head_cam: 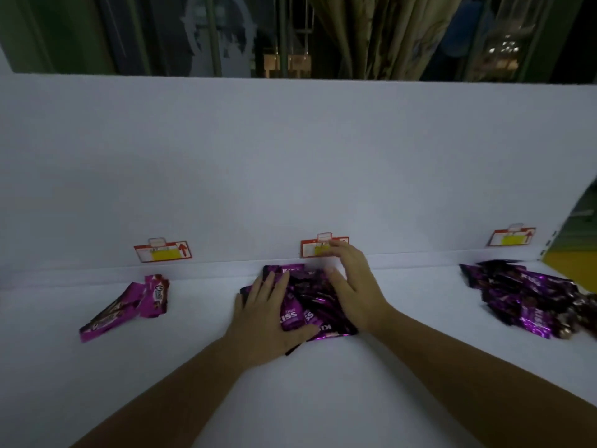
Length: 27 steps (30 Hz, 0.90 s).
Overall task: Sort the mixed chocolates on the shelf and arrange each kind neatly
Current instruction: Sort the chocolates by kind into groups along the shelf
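Purple foil fills the middle of the head view: a middle pile (pixel 310 305) of dark purple packets marked "KISS" lies on the white shelf (pixel 323 399), right up against the white back panel (pixel 290 156). My left hand (pixel 268 315) lies flat on the pile's left side, fingers spread and straight, thumb stretched along its near edge. My right hand (pixel 352 286) rests on the right side with fingers loosely extended; neither hand is curled round a packet. My right fingertips (pixel 336 250) partly cover the middle price tag (pixel 315 250).

Well to the left, below the left price tag (pixel 163 252), lies a small pink pile (pixel 129 305) of magenta wrappers. Well to the right, below the right price tag (pixel 512 237), sits a loose purple heap (pixel 529 299). Beyond the panel hangs a curtain (pixel 371 33).
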{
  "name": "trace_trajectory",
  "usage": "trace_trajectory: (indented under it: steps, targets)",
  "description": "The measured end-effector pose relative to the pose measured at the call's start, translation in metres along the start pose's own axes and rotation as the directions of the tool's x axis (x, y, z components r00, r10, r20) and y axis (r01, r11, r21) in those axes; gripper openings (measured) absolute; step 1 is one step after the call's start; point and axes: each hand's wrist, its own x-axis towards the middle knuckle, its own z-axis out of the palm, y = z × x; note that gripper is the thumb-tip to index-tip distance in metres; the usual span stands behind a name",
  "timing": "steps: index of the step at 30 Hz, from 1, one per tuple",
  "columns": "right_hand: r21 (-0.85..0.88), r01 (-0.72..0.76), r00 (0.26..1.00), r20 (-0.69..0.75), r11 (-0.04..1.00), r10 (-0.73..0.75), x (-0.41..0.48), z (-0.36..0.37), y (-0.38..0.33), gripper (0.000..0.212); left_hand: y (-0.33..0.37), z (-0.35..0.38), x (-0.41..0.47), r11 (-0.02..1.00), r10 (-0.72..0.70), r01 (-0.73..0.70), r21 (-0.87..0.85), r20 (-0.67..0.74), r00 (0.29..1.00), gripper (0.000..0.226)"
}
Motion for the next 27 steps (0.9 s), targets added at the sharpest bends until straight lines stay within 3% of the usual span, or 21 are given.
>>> trace_trajectory:
  steps: [3, 5, 9, 13, 17, 22, 24, 27]
  targets:
    - [-0.135, -0.206, 0.978, 0.003, 0.969, 0.208, -0.022, -0.02, 0.008, 0.041, -0.003, -0.004, 0.003, 0.997, 0.054, -0.053, -0.052, 0.025, 0.998, 0.122]
    - [-0.247, -0.302, 0.946, 0.039, 0.921, 0.321, -0.044, -0.032, 0.013, 0.04, -0.005, -0.003, 0.005, 0.993, 0.081, -0.081, -0.088, -0.01, 0.997, 0.103]
    - [-0.312, -0.332, 0.928, 0.062, 0.89, 0.368, -0.083, -0.038, 0.007, 0.043, -0.01, 0.0, 0.009, 0.912, 0.012, -0.102, -0.398, -0.224, 0.975, 0.055]
    - [-0.44, -0.31, 0.93, 0.043, 0.843, 0.365, -0.085, -0.035, -0.002, 0.046, -0.017, -0.004, 0.008, 0.756, -0.198, 0.003, -0.655, -0.224, 0.954, 0.038]
    - [-0.48, -0.241, 0.958, 0.023, 0.843, 0.287, -0.087, -0.033, -0.006, 0.046, -0.017, -0.004, 0.007, 0.764, -0.2, 0.017, -0.645, -0.212, 0.957, 0.032]
    - [-0.363, -0.228, 0.964, 0.044, 0.904, 0.261, -0.091, -0.034, -0.007, 0.039, -0.01, -0.019, 0.0, 0.791, -0.212, -0.03, -0.611, -0.32, 0.924, 0.025]
    - [-0.325, -0.209, 0.97, 0.049, 0.922, 0.238, -0.091, -0.037, -0.008, 0.038, -0.002, -0.031, -0.001, 0.861, -0.137, -0.076, -0.503, -0.374, 0.917, 0.024]
    - [-0.382, -0.13, 0.978, 0.102, 0.915, 0.182, -0.096, -0.048, -0.011, 0.042, 0.024, -0.048, -0.005, 0.94, 0.101, -0.188, -0.286, -0.293, 0.951, 0.022]
